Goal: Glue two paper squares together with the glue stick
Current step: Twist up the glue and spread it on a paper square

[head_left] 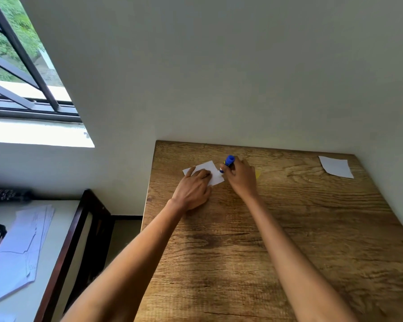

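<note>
Paper square (pixel 213 174) lies flat on the table (pixel 265 240), centre frame near the far edge. It's thin, light and floppy, prob. slides or creases easily, so pin it flat rather than pinch. Left hand (pixel 192 189) does that: fingers straight, pressing the sheet's left part. Right hand (pixel 241 176) grips the glue stick (pixel 228 161), tip down on the sheet's right corner. Stick is rigid; hold mid-barrel. 2nd square (pixel 336 167) sits upper right, well apart. Small yellow bit (pixel 257 174) just right of the hand, can't tell what. Nothing blocks the way.
</note>
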`<state>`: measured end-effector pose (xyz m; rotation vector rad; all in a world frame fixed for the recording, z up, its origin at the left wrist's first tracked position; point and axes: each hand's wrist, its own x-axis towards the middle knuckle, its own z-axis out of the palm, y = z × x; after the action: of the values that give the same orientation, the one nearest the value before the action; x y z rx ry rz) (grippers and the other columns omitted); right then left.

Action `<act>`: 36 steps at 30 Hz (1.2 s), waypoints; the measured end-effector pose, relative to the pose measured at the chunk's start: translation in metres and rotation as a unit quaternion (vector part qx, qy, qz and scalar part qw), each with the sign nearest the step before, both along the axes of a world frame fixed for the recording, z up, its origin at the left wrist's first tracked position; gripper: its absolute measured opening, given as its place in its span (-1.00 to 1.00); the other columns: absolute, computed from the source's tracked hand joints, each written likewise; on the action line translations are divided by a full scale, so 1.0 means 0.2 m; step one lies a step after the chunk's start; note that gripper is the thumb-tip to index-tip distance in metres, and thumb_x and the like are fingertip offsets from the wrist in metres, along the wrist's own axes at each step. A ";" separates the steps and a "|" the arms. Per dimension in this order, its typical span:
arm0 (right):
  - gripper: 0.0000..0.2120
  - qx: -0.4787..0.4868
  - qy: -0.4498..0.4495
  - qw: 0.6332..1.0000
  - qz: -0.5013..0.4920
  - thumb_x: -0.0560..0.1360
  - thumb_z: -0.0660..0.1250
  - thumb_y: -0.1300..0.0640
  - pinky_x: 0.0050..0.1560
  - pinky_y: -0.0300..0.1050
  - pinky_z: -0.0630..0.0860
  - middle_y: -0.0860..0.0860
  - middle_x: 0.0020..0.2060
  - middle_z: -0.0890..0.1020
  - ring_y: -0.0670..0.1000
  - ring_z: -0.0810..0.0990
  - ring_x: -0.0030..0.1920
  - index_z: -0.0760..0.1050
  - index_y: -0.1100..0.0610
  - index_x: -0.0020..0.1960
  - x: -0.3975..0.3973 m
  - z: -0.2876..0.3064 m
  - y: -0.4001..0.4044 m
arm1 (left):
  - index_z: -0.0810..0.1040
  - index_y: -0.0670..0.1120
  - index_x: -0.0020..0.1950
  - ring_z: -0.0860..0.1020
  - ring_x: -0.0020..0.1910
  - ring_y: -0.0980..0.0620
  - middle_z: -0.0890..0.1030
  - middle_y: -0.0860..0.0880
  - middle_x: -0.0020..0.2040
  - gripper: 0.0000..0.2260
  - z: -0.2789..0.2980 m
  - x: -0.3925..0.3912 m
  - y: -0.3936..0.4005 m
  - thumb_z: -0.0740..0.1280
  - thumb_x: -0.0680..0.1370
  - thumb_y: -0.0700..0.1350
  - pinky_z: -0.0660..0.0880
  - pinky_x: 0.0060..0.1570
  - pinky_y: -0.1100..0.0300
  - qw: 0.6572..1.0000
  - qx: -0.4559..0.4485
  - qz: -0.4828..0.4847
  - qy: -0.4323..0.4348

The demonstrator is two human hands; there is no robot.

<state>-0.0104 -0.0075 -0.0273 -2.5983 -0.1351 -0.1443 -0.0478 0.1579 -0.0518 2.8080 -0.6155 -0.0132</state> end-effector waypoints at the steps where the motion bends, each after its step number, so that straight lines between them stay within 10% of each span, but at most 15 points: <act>1: -0.64 0.001 -0.001 1.000 0.000 0.53 0.21 -0.14 0.13 0.06 0.31 0.10 -0.15 0.60 0.13 0.52 -0.02 0.46 0.18 0.04 -0.02 0.00 -0.01 | 0.25 -0.18 0.43 0.25 0.45 -0.04 0.33 -0.14 0.43 -0.55 0.00 0.00 0.00 0.02 0.59 -0.02 -0.08 0.48 0.01 1.000 0.000 -0.001 -0.001; 11: -0.71 0.132 -0.044 0.988 -0.067 0.53 0.26 -0.05 -0.02 0.15 0.45 -0.04 -0.30 0.48 0.05 0.49 -0.21 0.49 0.20 -0.01 -0.08 0.07 -0.04 | 0.29 -0.19 0.37 0.35 0.25 -0.15 0.37 -0.19 0.31 -0.53 0.02 -0.01 -0.05 0.00 0.59 0.08 0.24 0.28 -0.06 0.998 0.049 0.049 -0.001; 36: -0.62 0.001 -0.019 0.999 -0.030 0.53 0.22 -0.12 0.14 0.07 0.30 0.13 -0.10 0.61 0.16 0.52 0.01 0.45 0.18 0.13 0.10 0.02 0.10 | 0.16 -0.17 0.46 0.18 0.46 -0.05 0.25 -0.12 0.46 -0.49 0.00 -0.01 -0.01 0.01 0.60 0.09 -0.05 0.47 -0.09 0.999 0.014 -0.002 0.042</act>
<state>0.0091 0.0124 -0.0234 -2.6003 -0.0711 -0.2160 -0.0488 0.1554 -0.0511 2.8160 -0.6055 -0.1403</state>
